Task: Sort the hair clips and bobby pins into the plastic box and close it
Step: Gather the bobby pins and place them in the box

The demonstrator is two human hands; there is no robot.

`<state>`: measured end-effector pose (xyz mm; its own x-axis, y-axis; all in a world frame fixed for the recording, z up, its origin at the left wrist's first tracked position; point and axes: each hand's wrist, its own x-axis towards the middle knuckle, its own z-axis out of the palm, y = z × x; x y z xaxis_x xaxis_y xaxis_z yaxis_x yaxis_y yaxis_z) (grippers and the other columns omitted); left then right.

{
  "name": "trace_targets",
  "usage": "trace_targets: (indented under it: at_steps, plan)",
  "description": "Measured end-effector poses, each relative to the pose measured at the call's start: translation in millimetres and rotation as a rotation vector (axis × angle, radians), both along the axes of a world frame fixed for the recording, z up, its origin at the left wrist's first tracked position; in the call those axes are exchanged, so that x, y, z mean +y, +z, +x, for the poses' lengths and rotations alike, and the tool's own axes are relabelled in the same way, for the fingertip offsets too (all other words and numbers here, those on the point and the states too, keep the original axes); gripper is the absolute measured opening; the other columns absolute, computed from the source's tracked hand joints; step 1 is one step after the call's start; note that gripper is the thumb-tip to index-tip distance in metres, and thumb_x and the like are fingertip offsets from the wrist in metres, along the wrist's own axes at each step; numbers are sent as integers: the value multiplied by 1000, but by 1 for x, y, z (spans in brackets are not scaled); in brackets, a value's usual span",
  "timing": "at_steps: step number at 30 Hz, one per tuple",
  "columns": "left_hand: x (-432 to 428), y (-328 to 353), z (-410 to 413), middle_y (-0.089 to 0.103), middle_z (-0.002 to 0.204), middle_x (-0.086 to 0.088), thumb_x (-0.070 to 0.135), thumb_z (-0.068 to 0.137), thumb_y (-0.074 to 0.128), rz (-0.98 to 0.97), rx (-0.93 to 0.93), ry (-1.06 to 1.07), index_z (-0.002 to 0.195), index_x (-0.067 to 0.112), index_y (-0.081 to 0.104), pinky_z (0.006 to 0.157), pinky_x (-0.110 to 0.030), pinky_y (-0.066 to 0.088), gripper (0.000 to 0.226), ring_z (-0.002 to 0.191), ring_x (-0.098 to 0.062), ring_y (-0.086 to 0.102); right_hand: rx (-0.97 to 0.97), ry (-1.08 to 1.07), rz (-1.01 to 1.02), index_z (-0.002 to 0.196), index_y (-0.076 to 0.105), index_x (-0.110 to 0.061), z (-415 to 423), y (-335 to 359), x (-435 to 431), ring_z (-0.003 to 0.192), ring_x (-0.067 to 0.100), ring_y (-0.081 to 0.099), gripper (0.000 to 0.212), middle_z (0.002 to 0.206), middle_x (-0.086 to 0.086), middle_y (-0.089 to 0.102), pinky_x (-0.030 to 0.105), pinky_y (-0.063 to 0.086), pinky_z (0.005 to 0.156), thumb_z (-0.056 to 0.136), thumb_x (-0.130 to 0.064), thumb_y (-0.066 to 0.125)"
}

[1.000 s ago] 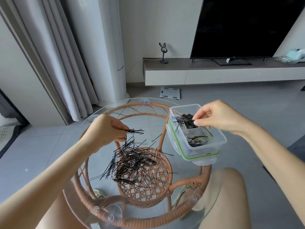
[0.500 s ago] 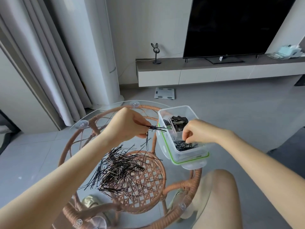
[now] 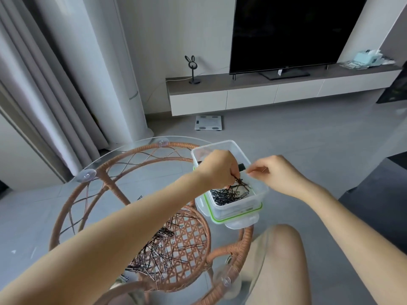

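My left hand [image 3: 217, 167] is over the clear rectangular plastic box [image 3: 255, 202], fingers pinched on a small bunch of black bobby pins [image 3: 239, 182] whose ends reach down into the near compartment. That compartment already carries a heap of black bobby pins [image 3: 226, 195]. The box stands on its green-rimmed clear lid [image 3: 236, 219] at the right edge of the round glass-topped rattan bench [image 3: 123, 190]. My right hand [image 3: 276, 172] is just beside the left, over the box's right wall — fingertips drawn together; I cannot tell whether they hold anything. A dark clip [image 3: 241, 167] shows between the two hands, in the far compartment. The loose pile of black bobby pins [image 3: 163, 245] lies on the bench's near-middle — partly hidden by my left forearm.
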<state>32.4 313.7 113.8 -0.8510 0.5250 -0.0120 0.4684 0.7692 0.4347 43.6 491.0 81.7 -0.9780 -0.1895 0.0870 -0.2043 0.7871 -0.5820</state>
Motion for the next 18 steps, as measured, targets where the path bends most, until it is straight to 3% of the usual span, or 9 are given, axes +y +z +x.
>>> trace_targets:
  at_steps: [4, 6, 13, 15, 18]
  plan:
    - [15, -17, -2, 64, 120, -4, -5, 83, 46, -312, -25, -169, 115, 17, 66, 89, -27, 46, 44, 110, -24, 58, -9, 32, 32, 97, 72, -13, 5, 3, -5, 84, 11, 64, 16, 95, 0, 73, 19, 46, 74, 87, -12, 60]
    - [13, -18, -1, 58, 129, -3, -9, 81, 42, -349, -61, -206, 123, 19, 60, 91, -27, 45, 53, 117, -24, 53, -8, 41, 44, 98, 72, -15, 7, 5, -9, 83, 10, 64, 17, 96, -1, 73, 20, 44, 75, 88, -13, 58]
    - [-59, 3, 2, 66, 119, 1, 7, 86, 54, 14, -144, -38, 112, 20, 66, 94, -24, 46, 32, 107, -14, 62, 118, 170, -17, 92, 72, -15, 28, 24, -56, 82, 12, 62, 14, 94, 0, 70, 28, 49, 78, 84, -11, 62]
    - [-94, 0, 8, 68, 115, 4, 11, 87, 55, 105, -86, 81, 108, 22, 68, 93, -24, 48, 27, 103, -12, 65, 142, 264, -54, 98, 70, -12, 39, 27, -76, 88, 7, 59, 17, 103, -1, 67, 23, 49, 82, 82, -16, 66]
    - [-148, -18, 27, 67, 113, 5, 25, 86, 59, 122, -5, 285, 106, 25, 67, 90, -27, 49, 22, 98, -12, 64, 39, 380, -35, 120, 59, -21, 62, 15, -106, 100, -7, 47, 49, 125, -9, 55, 5, 37, 87, 77, -43, 68]
